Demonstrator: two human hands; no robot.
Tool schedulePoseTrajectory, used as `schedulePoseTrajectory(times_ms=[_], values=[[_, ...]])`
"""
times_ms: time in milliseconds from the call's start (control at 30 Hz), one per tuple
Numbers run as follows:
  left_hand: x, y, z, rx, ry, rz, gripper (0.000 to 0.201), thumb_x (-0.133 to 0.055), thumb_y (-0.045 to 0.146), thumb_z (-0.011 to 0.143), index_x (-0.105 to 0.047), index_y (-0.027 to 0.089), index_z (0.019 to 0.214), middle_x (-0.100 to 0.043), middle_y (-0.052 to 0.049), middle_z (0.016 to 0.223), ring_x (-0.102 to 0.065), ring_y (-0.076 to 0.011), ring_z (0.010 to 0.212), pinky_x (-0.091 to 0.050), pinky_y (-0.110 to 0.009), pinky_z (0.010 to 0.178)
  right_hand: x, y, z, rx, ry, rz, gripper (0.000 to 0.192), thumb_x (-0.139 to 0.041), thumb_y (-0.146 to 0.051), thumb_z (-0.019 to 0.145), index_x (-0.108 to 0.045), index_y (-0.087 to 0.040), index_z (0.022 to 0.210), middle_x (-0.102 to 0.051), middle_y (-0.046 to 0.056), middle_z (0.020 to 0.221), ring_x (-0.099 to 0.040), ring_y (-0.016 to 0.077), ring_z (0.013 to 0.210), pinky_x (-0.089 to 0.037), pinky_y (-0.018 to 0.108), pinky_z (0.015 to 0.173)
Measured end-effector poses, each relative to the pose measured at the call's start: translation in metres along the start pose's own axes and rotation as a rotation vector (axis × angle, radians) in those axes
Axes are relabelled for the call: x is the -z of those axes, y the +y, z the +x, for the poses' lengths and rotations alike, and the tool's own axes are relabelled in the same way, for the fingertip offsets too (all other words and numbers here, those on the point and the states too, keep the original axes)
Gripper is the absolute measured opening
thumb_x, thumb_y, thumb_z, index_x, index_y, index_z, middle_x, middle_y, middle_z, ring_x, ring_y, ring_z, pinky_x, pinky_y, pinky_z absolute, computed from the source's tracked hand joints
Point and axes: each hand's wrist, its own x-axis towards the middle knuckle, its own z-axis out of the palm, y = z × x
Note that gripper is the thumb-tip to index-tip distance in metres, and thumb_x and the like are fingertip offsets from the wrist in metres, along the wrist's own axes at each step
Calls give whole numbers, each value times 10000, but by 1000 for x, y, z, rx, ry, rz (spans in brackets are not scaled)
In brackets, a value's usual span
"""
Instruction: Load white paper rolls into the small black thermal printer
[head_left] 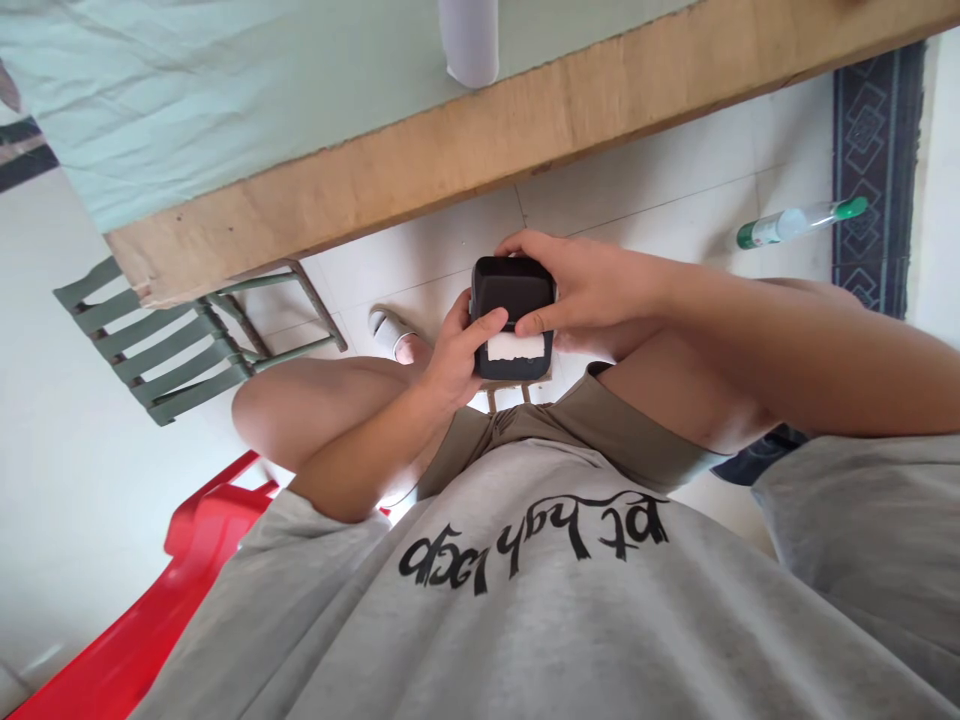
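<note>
Above my lap I hold a small black portable receipt printer point(513, 285), a rounded box with a smooth dark lid. A white strip of paper point(516, 346) with a ragged lower edge lies across its front. My left hand point(463, 350) wraps the printer's left side, thumb resting on the top near the lid's edge. From the right, my right hand point(577, 285) grips the upper right corner and side, its thumb by the paper's upper edge. The fingers underneath are hidden.
A wooden-edged table point(420, 170) with a pale green cover is in front, bearing a whitish cylinder point(471, 40). A green slatted chair point(161, 340) stands left, a red plastic piece point(172, 590) lower left. A bottle point(795, 222) lies on the floor near a patterned mat point(870, 130).
</note>
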Motion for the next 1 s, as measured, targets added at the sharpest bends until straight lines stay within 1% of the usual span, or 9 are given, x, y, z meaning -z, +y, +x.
schedulePoseTrajectory(times_ms=[133,267,333,400,467,533,633,733,1000], values=[[1,0,-1,3,-19,-9,794,-1065,574,548,-638,228,1121,-706,-6,924,-706,-169,760,-581,-300,658,-4,1,0,30,11,85,965,-804,-598,787,-472,-242,1620,-689,138,1384,-674,287,1164,-605,472,1038],[2,0,-4,-36,-56,8,753,-1041,574,582,-635,258,1131,-678,8,866,-697,-177,734,-533,-297,608,-6,-9,-6,17,63,-11,942,-801,-531,795,-475,-254,1634,-631,156,1415,-653,301,1182,-608,487,1033],[2,1,-5,-47,-65,20,722,-1023,571,612,-640,272,1146,-696,-7,888,-745,-230,836,-563,-326,650,-5,-13,-10,10,89,-63,916,-777,-508,815,-470,-262,1642,-623,159,1428,-657,291,1154,-606,467,1004],[1,3,-6,-32,-72,8,700,-980,634,658,-643,268,1151,-733,-41,961,-780,-304,1025,-623,-381,757,-4,-13,-11,24,84,-80,898,-758,-513,829,-469,-269,1643,-635,156,1435,-665,279,1134,-601,437,979],[-1,5,-6,-3,-83,-14,683,-895,737,723,-654,253,1141,-764,-74,1046,-764,-360,1193,-658,-442,872,-2,-11,-11,45,53,-76,901,-743,-539,832,-468,-261,1644,-660,152,1431,-675,275,1126,-595,415,961],[-2,5,-4,39,-95,-31,660,-814,786,782,-671,240,1124,-781,-87,1097,-743,-382,1275,-668,-480,943,0,-8,-10,44,34,-75,898,-709,-573,845,-471,-242,1645,-685,153,1423,-686,282,1132,-588,410,957],[-2,4,0,84,-87,-64,593,-817,732,805,-680,238,1103,-799,-78,1125,-747,-376,1283,-673,-486,971,2,-7,-10,17,43,-99,862,-638,-608,872,-499,-219,1628,-703,159,1424,-696,299,1156,-577,427,980],[-1,1,3,76,-61,-81,552,-827,699,816,-678,238,1080,-809,-72,1123,-760,-361,1259,-677,-480,974,3,-10,-11,9,64,-130,848,-589,-619,885,-516,-202,1620,-697,164,1453,-695,315,1196,-568,448,1021],[4,-4,8,101,6,-49,641,-771,835,818,-682,231,1015,-813,-79,1009,-791,-367,1189,-691,-495,940,-1,-7,-11,77,131,-140,762,-559,-580,934,-538,-195,1592,-686,162,1486,-676,309,1287,-576,446,1064]])
